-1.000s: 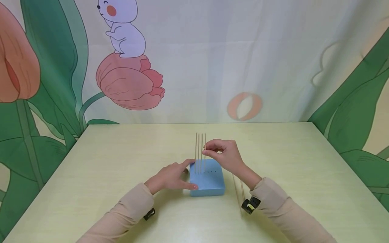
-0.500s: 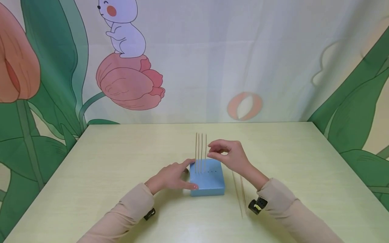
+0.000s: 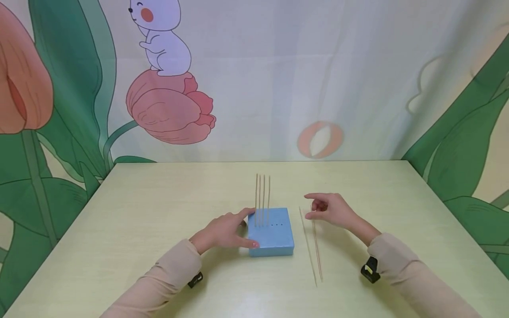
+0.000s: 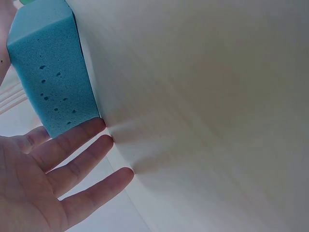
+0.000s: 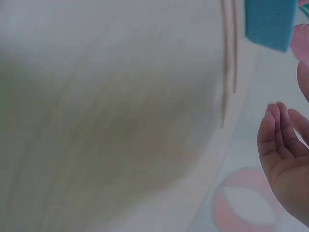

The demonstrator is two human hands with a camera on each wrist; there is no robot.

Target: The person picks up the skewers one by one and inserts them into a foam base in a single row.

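Blue foam block [image 3: 273, 238] steadied by unclenched left grip [image 3: 222, 230]; thin tan wooden stick [image 3: 317, 247] likely pinched next by released right grip [image 3: 331, 209]

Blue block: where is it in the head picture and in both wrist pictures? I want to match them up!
Head: the blue block is just right of the middle, in the lower half.
Left wrist: the blue block is at the top left, above the left hand.
Right wrist: the blue block is at the top right, cut off by the edge.
Shared landmark: the pale table.
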